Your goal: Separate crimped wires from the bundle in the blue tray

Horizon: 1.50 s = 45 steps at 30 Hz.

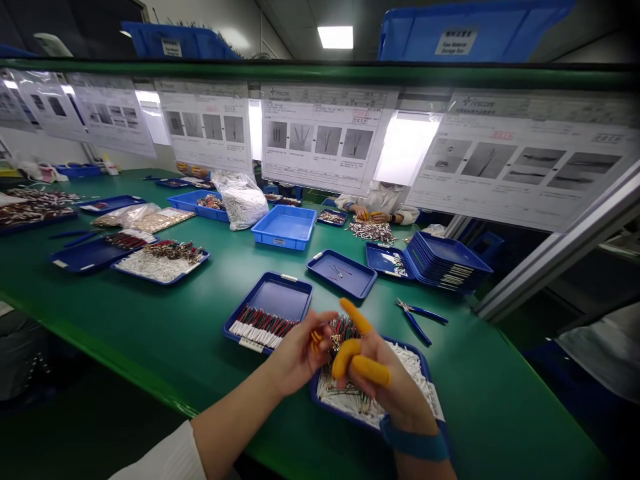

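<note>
My left hand (297,357) is curled above the table, fingers bent inward around a small orange bit that I cannot make out. My right hand (383,373), slightly blurred, wears yellow finger covers and a blue wristband; its index finger stretches out, the others bend apart, and nothing shows in its grip. Below both hands is a blue tray (434,387) heaped with white-sleeved wires (407,360), some with red, green and black leads and metal ends. Left of it, another blue tray (280,293) holds a row of bundled wires (265,327) with white ends.
Blue-handled cutters (420,320) lie to the right. A shallow tray (343,273) with a few wires sits ahead, near stacked trays (445,263) and a blue bin (284,227). Co-workers' hands (370,215) work across the table. Instruction sheets (325,137) hang from a green rail.
</note>
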Tool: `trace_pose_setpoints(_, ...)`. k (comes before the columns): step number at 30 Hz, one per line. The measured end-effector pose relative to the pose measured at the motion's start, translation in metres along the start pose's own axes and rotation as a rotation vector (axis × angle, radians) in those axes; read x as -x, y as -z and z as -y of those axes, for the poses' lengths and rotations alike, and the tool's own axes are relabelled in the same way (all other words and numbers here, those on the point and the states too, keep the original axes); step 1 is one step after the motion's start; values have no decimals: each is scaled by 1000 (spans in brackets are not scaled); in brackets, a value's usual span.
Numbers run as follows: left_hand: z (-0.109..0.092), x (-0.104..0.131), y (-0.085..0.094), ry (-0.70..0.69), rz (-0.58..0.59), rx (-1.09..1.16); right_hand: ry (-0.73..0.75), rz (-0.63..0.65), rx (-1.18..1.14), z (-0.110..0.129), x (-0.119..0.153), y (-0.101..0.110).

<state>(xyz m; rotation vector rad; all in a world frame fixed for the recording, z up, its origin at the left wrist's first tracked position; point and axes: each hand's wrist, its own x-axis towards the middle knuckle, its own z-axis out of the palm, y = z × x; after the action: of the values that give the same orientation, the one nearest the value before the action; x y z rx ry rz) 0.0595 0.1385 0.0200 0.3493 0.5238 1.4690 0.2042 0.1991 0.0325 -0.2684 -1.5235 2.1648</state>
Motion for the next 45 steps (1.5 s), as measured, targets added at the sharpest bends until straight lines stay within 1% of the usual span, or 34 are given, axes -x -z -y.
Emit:
trace_pose_setpoints(2,-7,-11,3,-3,-31,221,134,-275,78,2,-2,5)
trace_pose_setpoints(3,-10,-16,5,-2,-21,290,157,-376,136,1,-4,6)
trace_pose_setpoints(4,-12,-19,6,-7,-1,334,163,-446,204,-1,-6,7)
trace_pose_setpoints(5,-13,-21,7,-16,24,363,159,-490,287,-5,-9,8)
trace_pose_setpoints(7,-13,-23,8,-33,68,384,156,-523,513,-14,-16,7)
trace_pose_setpoints(8,-13,-23,8,-37,88,383,177,-527,649,-19,-19,5)
trace_pose_setpoints(11,-11,-22,9,-44,133,368,289,-512,1003,-32,-24,0)
trace_pose_setpoints(13,-9,-20,9,-49,146,360,350,-498,1113,-36,-26,-3)
trace_pose_setpoints(17,-6,-17,9,-58,144,363,388,-500,1143,-39,-29,-5)
trace_pose_setpoints(19,-5,-16,8,-58,138,377,375,-521,1127,-40,-29,-4)
trace_pose_setpoints(21,-3,-16,8,-53,133,388,328,-545,1066,-40,-29,-3)
trace_pose_setpoints(24,-1,-17,9,-53,93,368,183,-531,798,-36,-27,0)
trace_pose_setpoints(27,2,-19,12,-67,-27,277,46,-541,495,-29,-26,2)
trace_pose_setpoints(29,5,-20,15,-102,-118,168,-2,-583,360,-27,-26,3)
trace_pose_setpoints(30,6,-20,16,-124,-146,101,-17,-597,304,-26,-26,3)
trace_pose_setpoints(33,10,-18,18,-200,-169,-172,-48,-608,170,-27,-25,3)
trace_pose_setpoints(34,10,-17,18,-245,-174,-298,-58,-605,139,-27,-25,2)
trace_pose_setpoints(36,11,-15,18,-379,-190,-561,-86,-596,92,-28,-25,0)
trace_pose_setpoints(38,11,-13,17,-513,-186,-751,-111,-575,50,-27,-24,-3)
trace_pose_setpoints(40,11,-11,16,-590,-168,-835,-126,-552,4,-25,-25,-6)
trace_pose_setpoints(45,7,-6,12,-651,-132,-891,-126,-503,-109,-21,-25,-11)
